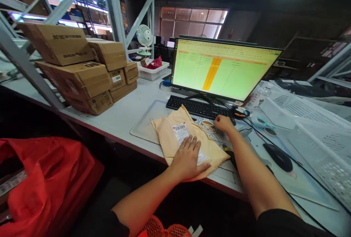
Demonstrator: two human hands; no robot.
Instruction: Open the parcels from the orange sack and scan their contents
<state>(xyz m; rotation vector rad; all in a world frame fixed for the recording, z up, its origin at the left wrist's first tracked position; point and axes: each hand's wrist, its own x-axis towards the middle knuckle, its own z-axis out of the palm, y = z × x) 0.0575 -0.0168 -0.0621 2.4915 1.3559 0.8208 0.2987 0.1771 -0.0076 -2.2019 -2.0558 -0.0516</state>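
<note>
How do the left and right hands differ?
Pose: the left hand lies flat and spread; the right hand looks loosely curled.
Place: the left hand is on the mailer, the right hand at the right end of the keyboard, farther back on the desk.
Shared: both are bare.

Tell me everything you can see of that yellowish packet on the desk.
The packet looks soft and wrinkled, like paper or plastic; I cannot tell which. It lies flat and askew, partly on the mat, its near side at the front edge of the desk. A white label with a barcode faces up, partly covered by the left hand, resting spread on the packet. Its far corner overlaps the keyboard in view; contact is unclear. Its contents are hidden.
</note>
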